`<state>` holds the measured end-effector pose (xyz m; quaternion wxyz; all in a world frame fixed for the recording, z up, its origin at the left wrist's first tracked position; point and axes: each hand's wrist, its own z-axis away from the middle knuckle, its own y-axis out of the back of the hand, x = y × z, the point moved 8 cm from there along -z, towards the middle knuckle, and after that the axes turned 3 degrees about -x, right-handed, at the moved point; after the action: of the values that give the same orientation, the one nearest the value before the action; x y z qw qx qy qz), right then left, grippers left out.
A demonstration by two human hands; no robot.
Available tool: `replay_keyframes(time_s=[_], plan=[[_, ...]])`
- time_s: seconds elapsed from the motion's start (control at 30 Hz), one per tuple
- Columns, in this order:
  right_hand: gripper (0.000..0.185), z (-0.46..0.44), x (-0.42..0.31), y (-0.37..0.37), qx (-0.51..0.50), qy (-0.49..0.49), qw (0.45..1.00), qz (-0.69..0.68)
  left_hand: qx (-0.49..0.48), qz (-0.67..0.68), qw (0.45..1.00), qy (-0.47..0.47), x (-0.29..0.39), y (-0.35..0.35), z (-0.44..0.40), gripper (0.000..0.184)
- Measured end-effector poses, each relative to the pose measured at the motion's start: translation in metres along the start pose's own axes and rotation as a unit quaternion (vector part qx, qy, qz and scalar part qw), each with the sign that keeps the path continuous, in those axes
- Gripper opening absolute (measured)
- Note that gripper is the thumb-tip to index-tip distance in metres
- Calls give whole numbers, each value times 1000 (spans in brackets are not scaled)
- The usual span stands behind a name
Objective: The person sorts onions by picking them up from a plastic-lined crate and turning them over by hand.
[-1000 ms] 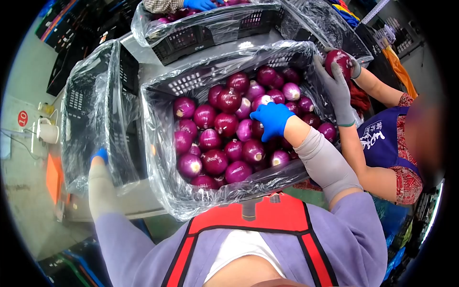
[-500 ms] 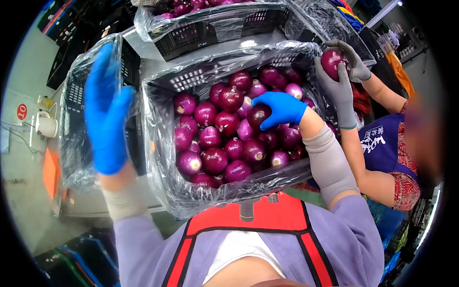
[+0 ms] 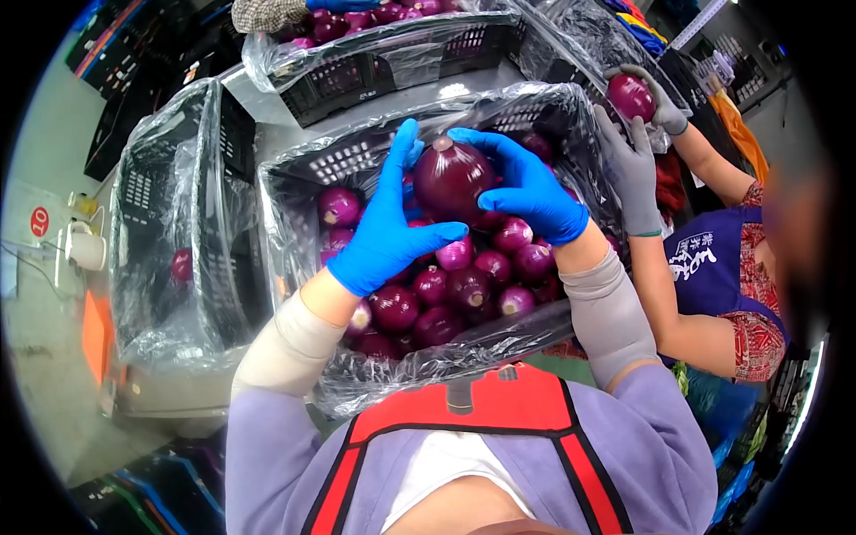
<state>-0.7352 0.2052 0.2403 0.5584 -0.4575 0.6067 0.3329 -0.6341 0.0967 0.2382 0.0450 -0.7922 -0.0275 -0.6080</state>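
Note:
Above the middle crate, my right hand, in a blue glove, grips a large dark red onion from its right side. My left hand, gloved in blue too, is just left of that onion with thumb and fingers spread; whether it touches the onion is unclear. Below both hands, several purple onions lie in the black crate lined with clear plastic. In the lined crate at the left sits a single onion.
A co-worker in a purple apron stands at the right, holding an onion between grey-gloved hands at the crate's corner. Behind, another lined crate holds onions, with another person's sleeve and blue glove there. An orange sheet stands at left.
My left hand has moved right from the left crate to the middle one. My right hand has raised a dark onion toward me. An onion now shows in the left crate.

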Motion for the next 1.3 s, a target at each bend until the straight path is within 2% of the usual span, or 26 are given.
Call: replay_keyframes(time_s=[0.1, 0.23, 0.3, 0.4, 0.63, 0.7, 0.73, 0.77, 0.8, 0.83, 0.87, 0.93, 0.97, 1.07, 1.3], plan=[[77, 3, -7, -14, -6, 27, 999, -30, -6, -15, 999, -45, 7, 1, 1, 115], [80, 7, -9, -18, -9, 36, 999, -35, -30, -35, 998, -50, 6, -1, 2, 112], [83, 8, -14, -21, -21, 70, 997, 5, -16, -27, 997, -67, 10, -1, 4, 109], [85, 11, -17, -26, -25, 84, 996, 22, -15, -71, 992, -102, 17, -1, 7, 107], [86, 14, -18, -31, -32, 97, 994, 49, -22, -67, 990, -121, 21, -2, 13, 104], [87, 14, -19, -26, -20, 102, 992, 67, -8, 74, 996, -43, 8, -2, 13, 90], [84, 14, -17, -23, -6, 84, 995, 45, -8, 73, 996, -42, 7, -1, 12, 90], [82, 14, -18, -16, 6, 92, 993, 77, -6, 239, 969, 69, -13, -2, 10, 81], [80, 13, -18, -9, 18, 99, 989, 109, -3, 394, 902, 178, -31, -8, 13, 74], [79, 12, -22, -7, 28, 121, 985, 122, 24, 440, 873, 211, -39, -9, 14, 75], [79, 12, -22, -9, 26, 120, 985, 119, 27, 440, 872, 212, -45, -2, 12, 75], [92, 10, -17, -14, 15, 79, 986, 148, -107, 569, 775, 251, -47, -13, 14, 78], [94, 8, -16, -17, -5, 74, 986, 148, -54, 524, 804, 275, -47, -13, 14, 81], [96, 4, -16, -25, -36, 98, 979, 173, -15, 510, 805, 304, -42, -22, 11, 83], [96, -1, -14, -29, -53, 132, 970, 198, -58, 531, 774, 340, -50, -27, 14, 85]])
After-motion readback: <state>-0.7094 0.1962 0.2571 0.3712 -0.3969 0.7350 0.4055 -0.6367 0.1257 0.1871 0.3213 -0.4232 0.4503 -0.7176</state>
